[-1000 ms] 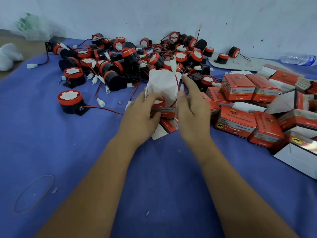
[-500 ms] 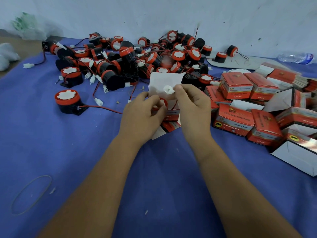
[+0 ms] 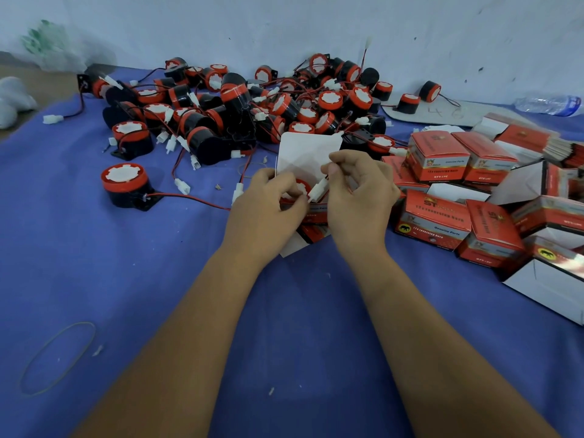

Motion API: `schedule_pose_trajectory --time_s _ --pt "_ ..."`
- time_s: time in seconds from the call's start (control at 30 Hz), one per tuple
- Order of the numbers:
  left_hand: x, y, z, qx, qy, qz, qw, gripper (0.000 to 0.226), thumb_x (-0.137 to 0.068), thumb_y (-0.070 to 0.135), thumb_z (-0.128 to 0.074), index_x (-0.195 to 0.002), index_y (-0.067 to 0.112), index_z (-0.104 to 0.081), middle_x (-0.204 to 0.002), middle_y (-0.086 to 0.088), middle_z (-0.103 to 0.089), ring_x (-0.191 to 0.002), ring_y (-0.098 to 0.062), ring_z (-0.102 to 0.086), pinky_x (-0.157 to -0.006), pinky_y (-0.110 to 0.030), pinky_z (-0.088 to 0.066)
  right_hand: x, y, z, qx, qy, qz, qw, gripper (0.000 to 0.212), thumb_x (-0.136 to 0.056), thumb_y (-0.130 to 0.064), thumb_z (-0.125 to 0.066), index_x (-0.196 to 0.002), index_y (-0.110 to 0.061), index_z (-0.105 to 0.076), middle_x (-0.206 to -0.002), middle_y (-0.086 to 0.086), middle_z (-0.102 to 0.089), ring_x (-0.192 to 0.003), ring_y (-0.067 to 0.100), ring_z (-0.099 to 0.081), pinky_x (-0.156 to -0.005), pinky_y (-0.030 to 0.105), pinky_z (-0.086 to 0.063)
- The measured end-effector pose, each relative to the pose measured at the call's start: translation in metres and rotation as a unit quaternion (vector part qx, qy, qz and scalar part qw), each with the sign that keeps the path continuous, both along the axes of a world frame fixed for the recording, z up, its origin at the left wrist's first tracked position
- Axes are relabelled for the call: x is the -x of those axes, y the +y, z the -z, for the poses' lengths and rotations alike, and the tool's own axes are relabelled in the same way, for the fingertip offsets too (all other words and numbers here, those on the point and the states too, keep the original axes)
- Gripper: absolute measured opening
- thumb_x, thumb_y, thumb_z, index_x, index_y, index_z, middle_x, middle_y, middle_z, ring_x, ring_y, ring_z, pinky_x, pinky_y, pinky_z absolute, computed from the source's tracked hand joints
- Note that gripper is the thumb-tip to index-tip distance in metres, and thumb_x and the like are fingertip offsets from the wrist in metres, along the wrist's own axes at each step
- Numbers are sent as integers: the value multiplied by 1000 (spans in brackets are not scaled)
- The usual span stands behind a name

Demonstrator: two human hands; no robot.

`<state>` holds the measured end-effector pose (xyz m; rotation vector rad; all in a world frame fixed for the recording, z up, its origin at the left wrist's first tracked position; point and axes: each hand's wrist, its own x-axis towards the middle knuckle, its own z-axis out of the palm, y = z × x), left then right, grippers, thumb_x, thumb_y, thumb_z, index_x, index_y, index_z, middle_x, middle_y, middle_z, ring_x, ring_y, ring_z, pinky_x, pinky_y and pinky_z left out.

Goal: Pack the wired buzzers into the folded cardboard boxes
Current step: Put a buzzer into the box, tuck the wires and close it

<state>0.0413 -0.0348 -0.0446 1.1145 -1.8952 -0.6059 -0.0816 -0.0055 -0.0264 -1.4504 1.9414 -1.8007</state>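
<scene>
Wire trouble may come: right hand pinches the white plug, left hand grips the box, and a loose wire could jam the flap.

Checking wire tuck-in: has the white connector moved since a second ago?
Yes. The white connector, pinched by the right hand, came down from the box flap to the box mouth.

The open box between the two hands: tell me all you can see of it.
The open box is red printed cardboard with a white inside. Its white top flap stands up behind the hands. A red-topped buzzer sits in the opening. The left hand grips its near left edge; the right hand pinches a white connector over the opening. The box rests on the blue cloth.
</scene>
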Motion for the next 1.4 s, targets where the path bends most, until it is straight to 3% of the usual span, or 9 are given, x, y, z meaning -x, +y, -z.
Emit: schedule_pose_trajectory --time_s 0.17,0.27,0.4,0.53,0.8,1.03,1.1,1.2,1.4 --pt "0 2 -1 -3 10 4 1000 18 -90 24 -60 -74 30 -53 -93 15 -46 -83 -15 -54 -67 -49 -54 1 -2 1 29 -13 38 999 16 -93 -16 -63 -105 -26 -67 -97 -2 -69 -107 3 -43 -103 33 -37" --pt "1 3 -2 -3 8 10 1000 19 -91 27 -58 -75 34 -52 -95 15 -47 -82 -17 -56 -65 -50 -54 1 0 2 29 114 60 991 21 -91 -15 -64 -110 -24 -68 -97 -3 -67 -111 16 -49 -96 7 -16" --pt "2 3 1 12 -3 -2 1000 8 -93 29 -59 -88 22 -60 -102 7 -52 -88 -19 -58 -79 -47 -52 -3 3 0 43 306 35 950 21 -86 -9 -63 -107 -11 -68 -81 0 -70 -109 13 -45 -98 37 -22" --pt "2 3 2 31 -7 -3 999 14 -94 28 -59 -95 15 -62 -103 2 -55 -91 -20 -59 -79 -48 -51 0 7 0 1 331 -14 944 13 -85 -10 -62 -92 -3 -71 -82 12 -70 -102 32 -61 -89 61 -43" --pt "0 3 3 51 -15 4 999 19 -93 29 -57 -109 21 -61 -107 5 -57 -98 -17 -57 -81 -47 -51 7 0 4 50 343 25 938 9 -82 -13 -72 -88 -13 -79 -91 6 -67 -95 30 -60 -92 35 -31" --pt "0 6 1 -53 158 17 986 63 -96 38 -51 -149 38 -19 -115 18 -63 -95 9 -60 -82 -20 -51 8 3 7 9 344 -52 937 21 -89 -13 -60 -105 -11 -74 -105 1 -73 -111 25 -58 -101 50 -35" --pt "-1 2 -1 -96 224 -8 970 43 -103 35 -38 -146 32 -37 -114 23 -61 -94 20 -54 -75 0 -40 7 2 6 5 322 -88 943 22 -93 -12 -58 -108 -8 -73 -106 4 -72 -112 26 -56 -101 41 -38" --pt "-5 -4 -4 -106 207 -8 973 31 -105 17 -38 -124 23 -61 -110 18 -64 -94 11 -59 -77 -3 -44 5 1 6 7 279 -117 953 25 -96 -8 -52 -114 -3 -69 -111 9 -70 -109 25 -59 -96 34 -46" --pt "-6 -8 -5 -109 173 16 979 25 -100 15 -51 -115 35 -51 -106 20 -58 -96 7 -57 -75 -6 -47 7 4 4 -5 214 -140 967 32 -95 2 -49 -120 -8 -67 -118 3 -69 -105 15 -63 -90 24 -49"
